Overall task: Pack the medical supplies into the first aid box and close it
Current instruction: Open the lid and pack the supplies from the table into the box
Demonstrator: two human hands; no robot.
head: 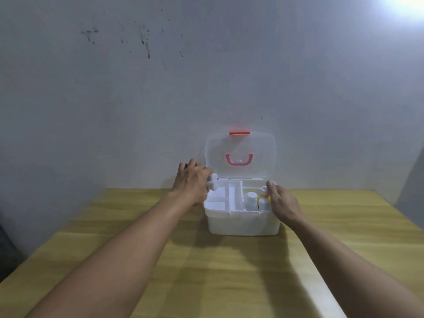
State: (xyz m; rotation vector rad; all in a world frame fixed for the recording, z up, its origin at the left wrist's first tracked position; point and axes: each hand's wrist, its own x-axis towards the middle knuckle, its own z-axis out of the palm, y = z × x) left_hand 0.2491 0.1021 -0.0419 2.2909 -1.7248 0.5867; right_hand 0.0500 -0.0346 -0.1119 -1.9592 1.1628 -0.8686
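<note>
A white first aid box [243,222] stands on the wooden table with its clear lid [240,154] upright; the lid bears a red handle and a red latch on top. A white divided tray sits inside. A white bottle [251,198] and a second bottle with a yellow band [263,200] stand in the right compartment. My left hand [191,181] is at the box's left rim, closed on a small white bottle [213,182]. My right hand [283,203] rests at the right rim, fingertips on the yellow-banded bottle's top.
The yellow-brown table [206,260] runs toward me, its right edge slanting at lower right. A grey stained wall stands close behind the box. A bright light glares at the top right.
</note>
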